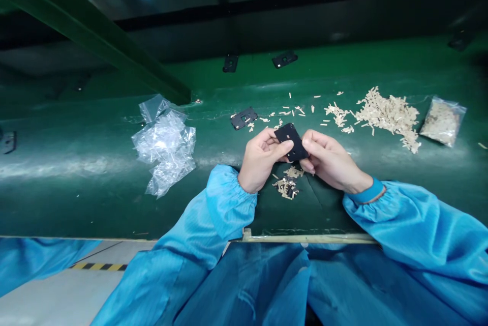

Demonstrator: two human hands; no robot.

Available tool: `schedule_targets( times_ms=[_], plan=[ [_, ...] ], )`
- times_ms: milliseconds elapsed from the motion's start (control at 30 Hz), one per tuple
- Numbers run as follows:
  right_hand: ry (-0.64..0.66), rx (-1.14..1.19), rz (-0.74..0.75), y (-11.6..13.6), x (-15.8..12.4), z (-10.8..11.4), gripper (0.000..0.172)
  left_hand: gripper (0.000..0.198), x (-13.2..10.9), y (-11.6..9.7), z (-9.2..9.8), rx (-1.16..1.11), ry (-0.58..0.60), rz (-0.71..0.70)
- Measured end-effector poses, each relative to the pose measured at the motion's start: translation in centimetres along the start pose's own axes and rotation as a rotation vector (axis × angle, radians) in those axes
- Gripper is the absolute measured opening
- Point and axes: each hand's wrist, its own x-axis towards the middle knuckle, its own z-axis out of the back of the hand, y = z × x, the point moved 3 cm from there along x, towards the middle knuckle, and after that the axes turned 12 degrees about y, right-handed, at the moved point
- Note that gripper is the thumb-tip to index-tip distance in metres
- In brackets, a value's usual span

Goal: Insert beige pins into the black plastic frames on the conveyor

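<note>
A flat black plastic plate (292, 135) with small cut-outs is held up over the green table. My left hand (263, 155) grips its left side, thumb laid across the face. At the right edge, the thumb and fingers of my right hand (328, 158) are pinched on the same plate; whether a small piece is also between them I cannot make out. Below the hands lies a little heap of tan strips and dark bits (287, 186). A similar black plate (244, 118) rests just beyond my left hand, with tan strips near it.
A large pile of tan strips (387, 115) spreads to the right, beside a clear bag of them (443, 121). Crumpled clear bags (164, 145) lie left. Two black plates (230, 63) (285, 59) sit farther back. A green beam (114, 49) slants down at upper left.
</note>
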Motion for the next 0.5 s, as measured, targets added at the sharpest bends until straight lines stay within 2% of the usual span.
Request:
schedule_targets(
  times_ms=[167, 300, 500],
  plan=[
    [-0.124, -0.056, 0.064, 0.38, 0.11, 0.74, 0.032, 0.04, 0.04, -0.31, 0.29, -0.024, -0.108, -0.026],
    [-0.099, 0.011, 0.029, 0.47, 0.15, 0.88, 0.028, 0.04, 0.05, -0.58, 0.44, -0.008, -0.155, -0.041],
    [-0.073, 0.07, -0.005, 0.37, 0.0, 0.72, 0.027, 0.041, 0.01, -0.66, 0.4, 0.003, -0.154, -0.053]
  ],
)
